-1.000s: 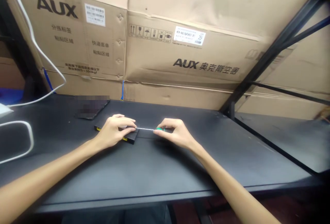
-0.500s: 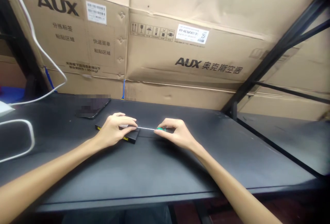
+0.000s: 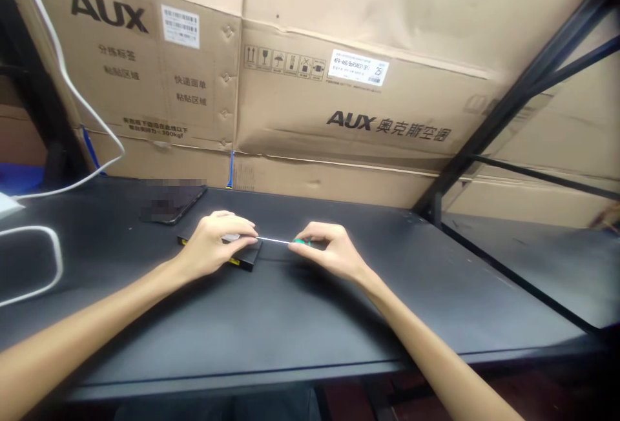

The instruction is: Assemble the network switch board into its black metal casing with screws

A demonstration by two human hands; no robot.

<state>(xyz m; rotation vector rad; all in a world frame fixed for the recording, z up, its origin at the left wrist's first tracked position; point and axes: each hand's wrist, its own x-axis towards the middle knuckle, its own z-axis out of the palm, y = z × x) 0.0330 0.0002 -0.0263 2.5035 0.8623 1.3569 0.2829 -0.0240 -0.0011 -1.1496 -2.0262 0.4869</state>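
Observation:
A slim screwdriver (image 3: 274,239) with a shiny thin shaft and green handle is held level between my two hands, above the table. My right hand (image 3: 332,246) grips the green handle, most of which its fingers cover. At the other end, the thumb and fingertips of my left hand (image 3: 216,240) are pinched on the shaft, and its tip is hidden there. Beneath and behind my left hand lies a flat black case (image 3: 249,257) with yellow markings. A small pale patch shows in the gap between the left thumb and fingers; I cannot make out what it is.
A dark flat device (image 3: 174,203), partly blurred, rests behind the case on the black table (image 3: 290,337). White cables (image 3: 61,259) run along the left side. Large cardboard boxes (image 3: 314,104) form a wall at the back. A black metal frame (image 3: 477,143) slants up at right.
Both hands keep nearly the same pose on the screwdriver. The view has shifted very slightly; nothing else has visibly moved.

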